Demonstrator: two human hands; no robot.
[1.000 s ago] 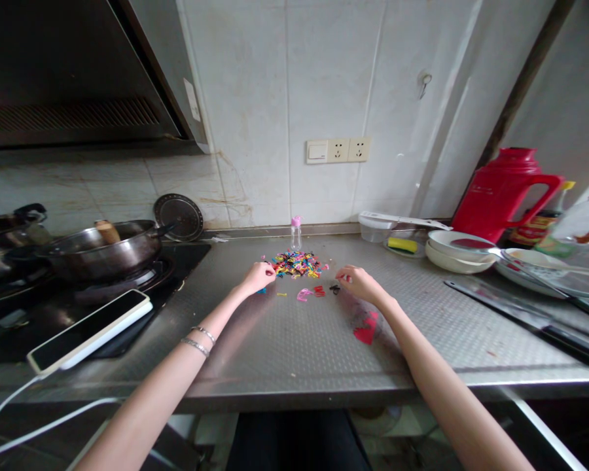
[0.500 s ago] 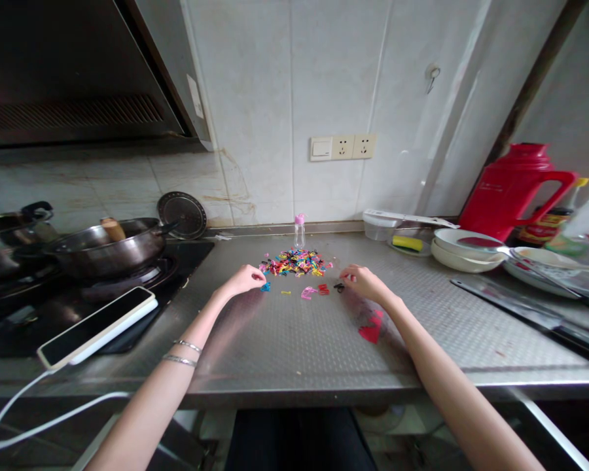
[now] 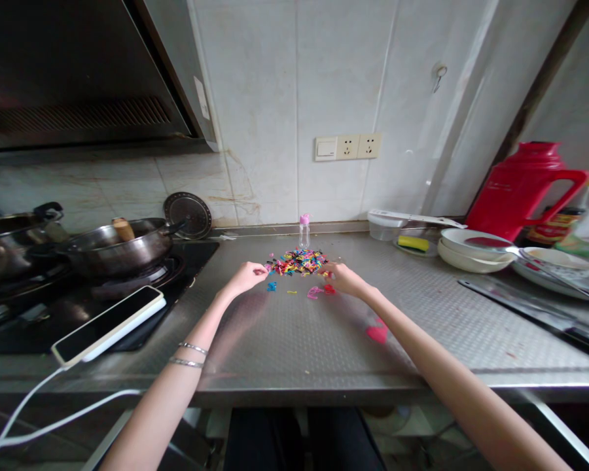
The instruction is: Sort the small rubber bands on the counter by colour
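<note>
A heap of small multicoloured rubber bands (image 3: 299, 261) lies on the steel counter. My left hand (image 3: 245, 278) is at the heap's left edge, fingers pinched together; whatever is between the fingertips is too small to make out. On the opposite side, my right hand (image 3: 344, 277) touches the right edge with fingers drawn together, their tips partly hidden. In front of the heap are blue bands (image 3: 271, 286), a yellow band (image 3: 292, 292), pink bands (image 3: 315, 292) and red bands (image 3: 328, 289), grouped by colour. Behind it stands a small clear bottle (image 3: 304, 232) with a pink top.
At left, a phone (image 3: 108, 325) with a white cable lies by the stove, which holds a steel pan (image 3: 118, 245). To the right are white bowls (image 3: 471, 252), a yellow sponge (image 3: 413, 244), a knife (image 3: 530, 314) and a red thermos (image 3: 517, 190). A red heart shape (image 3: 377, 332) shows near my right forearm.
My right hand has moved left and away from me, from the black bands to the heap's right edge. My left hand has shifted slightly from the blue bands to the heap. The view has turned slightly left.
</note>
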